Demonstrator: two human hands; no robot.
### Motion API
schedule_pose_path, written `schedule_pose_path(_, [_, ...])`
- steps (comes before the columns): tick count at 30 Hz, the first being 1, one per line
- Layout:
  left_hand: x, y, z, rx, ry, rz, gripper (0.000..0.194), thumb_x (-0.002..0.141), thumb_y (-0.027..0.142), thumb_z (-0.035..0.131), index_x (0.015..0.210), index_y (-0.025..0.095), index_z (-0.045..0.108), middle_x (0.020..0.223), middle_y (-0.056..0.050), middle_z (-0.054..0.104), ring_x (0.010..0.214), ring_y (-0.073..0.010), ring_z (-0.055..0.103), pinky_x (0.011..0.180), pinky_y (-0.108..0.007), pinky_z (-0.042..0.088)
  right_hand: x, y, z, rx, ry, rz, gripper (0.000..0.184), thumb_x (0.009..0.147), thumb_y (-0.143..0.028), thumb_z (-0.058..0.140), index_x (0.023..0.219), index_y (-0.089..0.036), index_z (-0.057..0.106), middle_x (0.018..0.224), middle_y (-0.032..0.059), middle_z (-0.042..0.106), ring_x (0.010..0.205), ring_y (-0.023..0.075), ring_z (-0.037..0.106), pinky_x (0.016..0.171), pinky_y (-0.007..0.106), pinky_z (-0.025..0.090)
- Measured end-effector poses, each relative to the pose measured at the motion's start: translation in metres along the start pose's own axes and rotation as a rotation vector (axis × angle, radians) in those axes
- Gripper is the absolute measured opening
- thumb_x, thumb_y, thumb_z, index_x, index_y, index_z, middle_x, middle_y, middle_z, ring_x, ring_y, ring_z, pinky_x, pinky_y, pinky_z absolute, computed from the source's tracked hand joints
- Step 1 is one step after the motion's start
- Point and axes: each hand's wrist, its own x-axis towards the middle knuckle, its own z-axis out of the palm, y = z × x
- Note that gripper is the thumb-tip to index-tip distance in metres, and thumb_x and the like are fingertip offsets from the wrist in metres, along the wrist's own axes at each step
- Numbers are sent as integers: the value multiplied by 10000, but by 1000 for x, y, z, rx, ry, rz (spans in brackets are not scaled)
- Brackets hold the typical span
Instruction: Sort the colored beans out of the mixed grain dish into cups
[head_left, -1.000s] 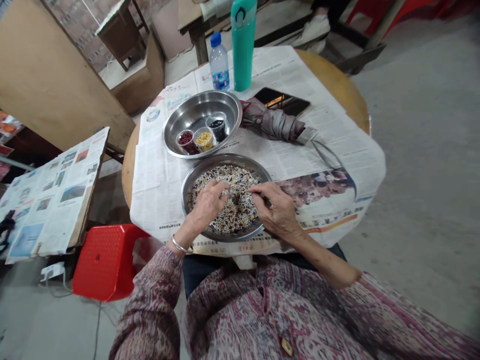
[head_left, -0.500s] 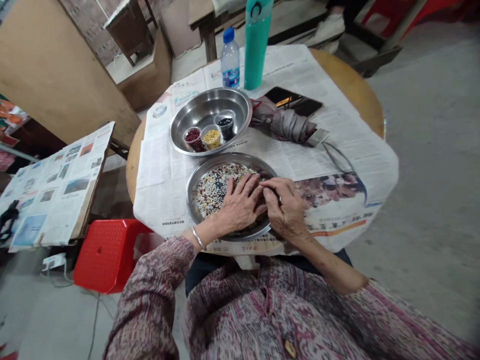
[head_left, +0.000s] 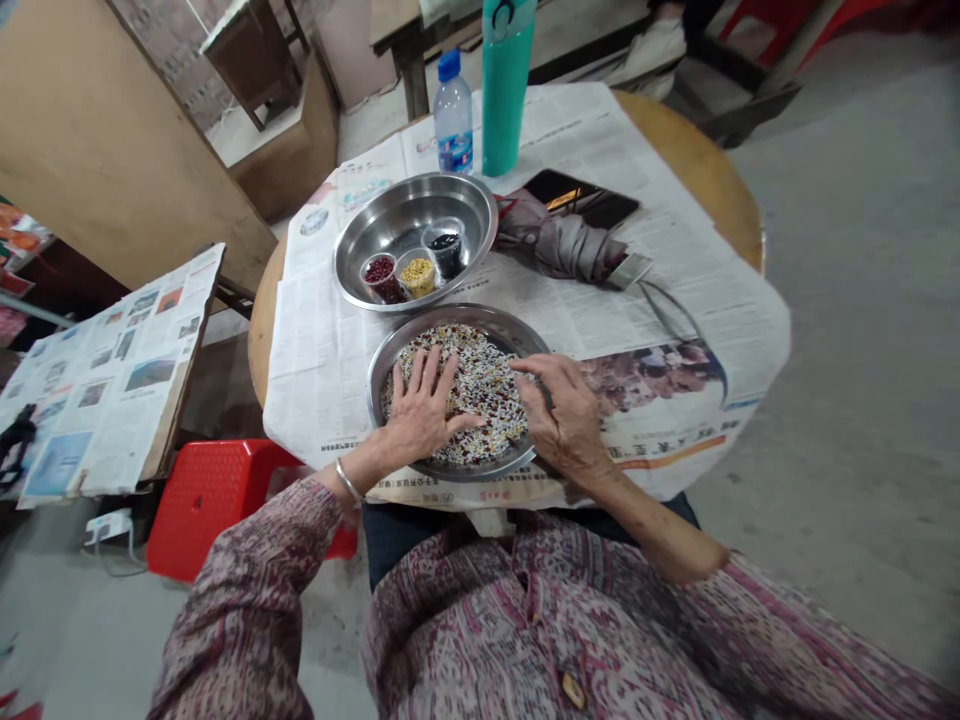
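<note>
A steel bowl (head_left: 373, 378) of mixed grains and beans (head_left: 491, 385) in white, yellow, dark red and black stands at the table's near edge. My left hand (head_left: 421, 415) lies palm down over the left part of the grains, its fingers spread. At the right rim, my right hand (head_left: 566, 415) is curled, with thumb and forefinger tips close together; anything held between them is too small to make out. Behind, a larger steel basin (head_left: 375, 225) holds three clear cups: dark red beans (head_left: 382, 280), yellow beans (head_left: 417, 277) and black beans (head_left: 447, 253).
Newspaper (head_left: 300, 340) covers the round table. Beyond the basin stand a water bottle (head_left: 454, 120) and a green bottle (head_left: 506, 95). A folded grey umbrella (head_left: 559, 240) and a dark phone (head_left: 581, 197) lie to the right. A red stool (head_left: 206, 510) is at lower left.
My left hand has slid left across the grains and spread its fingers, uncovering the bowl's middle. My right hand stays near the right rim, slightly apart from the left.
</note>
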Motion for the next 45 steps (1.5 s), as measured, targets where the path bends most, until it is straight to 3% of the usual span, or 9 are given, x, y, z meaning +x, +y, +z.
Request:
schedule_pose_path(4, [-7,16,3,-1,-18,165,897,951,701,485,1627,175,219,1707,-197,181,1594,-395,129,1234,-698,176,0,1,-1,-4,-6,5,198,983,-264,507,1087,-250,675,1043,87,706,1018,258,652,942,471,524])
schedule_pose_path(9, [20,31,5,-19,27,285,769,1011,629,409,1621,193,238,1709,-155,212,1606,-344,110,1253,-699,112,-1,1,-1,-5,-10,-5,203,995,-268,493,1092,-246,669,1060,95,703,1026,256,650,943,460,522])
schedule_pose_path(14, [32,16,3,-38,78,111,762,993,606,489,1608,208,277,1698,-154,250,1592,-357,172,1266,-685,98,-1,0,0,-12,14,-24,191,996,-258,497,1090,-241,662,1043,88,698,1008,246,650,920,442,529])
schedule_pose_path(17, [16,10,1,-42,51,-13,828,963,638,527,1611,195,265,1690,-182,254,1588,-396,160,1245,-707,149,0,0,0,-17,7,-13,183,992,-258,503,1087,-247,659,1041,84,697,1011,247,653,924,453,530])
schedule_pose_path(22, [-8,12,-4,-103,-43,-55,844,957,654,523,1623,234,218,1704,-172,215,1585,-438,125,1208,-748,191,-1,1,-1,-10,-7,-6,186,991,-259,508,1091,-251,664,1043,84,697,1015,250,653,928,463,532])
schedule_pose_path(29, [37,13,-1,-188,140,-194,746,1001,566,489,1591,173,256,1669,-214,271,1571,-409,195,1251,-691,160,-1,2,-1,2,-5,18,209,979,-263,516,1094,-249,690,1046,90,705,1017,264,653,940,474,526])
schedule_pose_path(33, [53,27,4,-166,140,-83,674,1036,489,436,1577,117,282,1652,-222,297,1552,-374,262,1286,-604,165,-1,1,-2,24,-12,28,229,1003,-280,477,1085,-248,689,1044,89,708,1015,258,649,942,468,521])
schedule_pose_path(39, [31,37,2,-131,-19,332,730,1027,556,436,1597,133,265,1703,-171,222,1609,-307,119,1300,-539,182,-2,1,-2,47,3,20,283,1030,-313,423,1106,-242,686,1070,96,710,1037,255,649,961,469,517])
schedule_pose_path(45, [13,22,-5,-73,-77,554,603,1044,516,436,1583,272,321,1691,-95,290,1608,-269,145,1288,-628,127,-1,0,-3,31,-6,23,278,1031,-329,426,1085,-250,687,1034,87,716,1013,249,655,947,459,525])
